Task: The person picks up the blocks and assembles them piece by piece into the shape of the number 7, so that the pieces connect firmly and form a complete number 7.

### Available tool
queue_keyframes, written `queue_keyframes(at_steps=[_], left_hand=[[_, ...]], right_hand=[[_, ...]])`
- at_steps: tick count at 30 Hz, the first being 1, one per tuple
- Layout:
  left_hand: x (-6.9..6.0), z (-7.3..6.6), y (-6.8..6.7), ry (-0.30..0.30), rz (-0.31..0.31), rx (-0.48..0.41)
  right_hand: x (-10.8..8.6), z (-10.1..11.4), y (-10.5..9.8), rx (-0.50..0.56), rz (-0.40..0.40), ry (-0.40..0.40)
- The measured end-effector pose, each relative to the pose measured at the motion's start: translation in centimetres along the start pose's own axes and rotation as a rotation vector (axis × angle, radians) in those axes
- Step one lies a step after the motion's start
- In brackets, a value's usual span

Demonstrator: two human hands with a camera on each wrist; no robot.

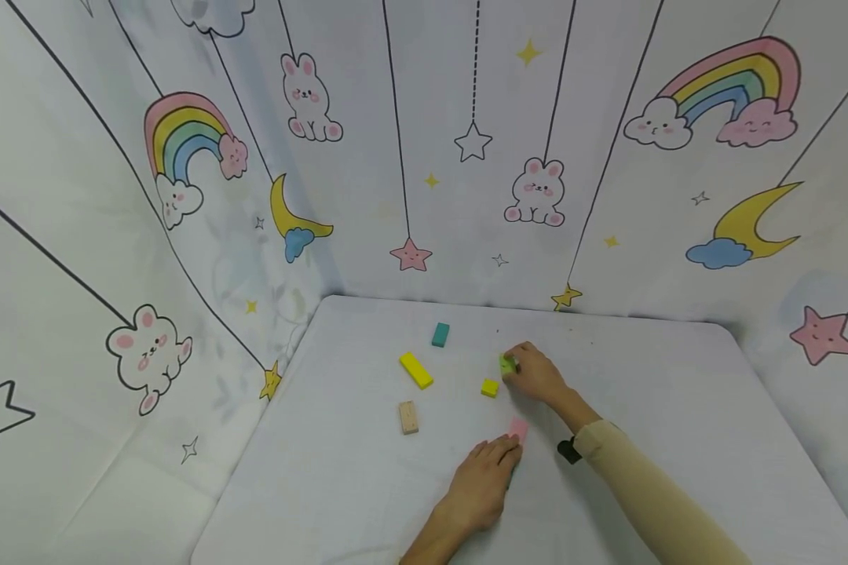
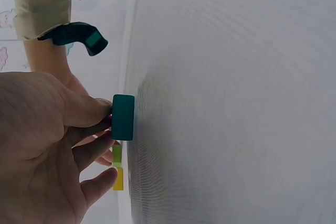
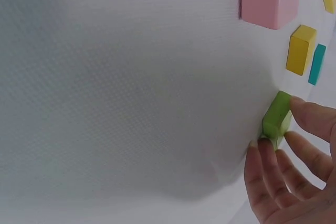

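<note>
My left hand (image 1: 482, 482) pinches a dark teal block (image 2: 123, 117) between thumb and fingers, close to the white tabletop. Just past its fingertips lies a pink block (image 1: 519, 429), partly covered by the hand in the head view. Farther back, my right hand (image 1: 537, 375) holds a light green block (image 3: 277, 114), with the thumb on one side and fingertips on the other. A small yellow block (image 1: 490, 388) sits to the left of that hand.
Left of the hands, a long yellow block (image 1: 416, 370), a second teal block (image 1: 440, 335) and a plain wooden block (image 1: 408, 417) lie apart on the white table (image 1: 311, 471). A patterned cloth backdrop (image 1: 367, 157) stands behind the table's far edge.
</note>
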State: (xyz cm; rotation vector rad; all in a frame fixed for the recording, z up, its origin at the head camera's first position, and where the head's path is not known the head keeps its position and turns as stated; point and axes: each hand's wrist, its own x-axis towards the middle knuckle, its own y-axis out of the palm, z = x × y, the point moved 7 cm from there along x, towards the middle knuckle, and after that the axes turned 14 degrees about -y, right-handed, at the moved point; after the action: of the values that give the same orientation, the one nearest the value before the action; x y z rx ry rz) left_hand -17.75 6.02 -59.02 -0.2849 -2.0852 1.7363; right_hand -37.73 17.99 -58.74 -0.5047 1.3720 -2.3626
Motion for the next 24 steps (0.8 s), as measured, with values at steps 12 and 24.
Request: queue_keyframes(at_steps=[12,24], left_hand=[[0.2,0.1,-0.1,-0.006,-0.017,-0.007],[0.4,0.3,0.3,-0.018,-0.014,-0.052]], right_hand=[[-1.1,-0.4,-0.4,0.001,-0.009,0.015],[-2.7,-0.7,-0.7,-0.010,-0.014,0.056]])
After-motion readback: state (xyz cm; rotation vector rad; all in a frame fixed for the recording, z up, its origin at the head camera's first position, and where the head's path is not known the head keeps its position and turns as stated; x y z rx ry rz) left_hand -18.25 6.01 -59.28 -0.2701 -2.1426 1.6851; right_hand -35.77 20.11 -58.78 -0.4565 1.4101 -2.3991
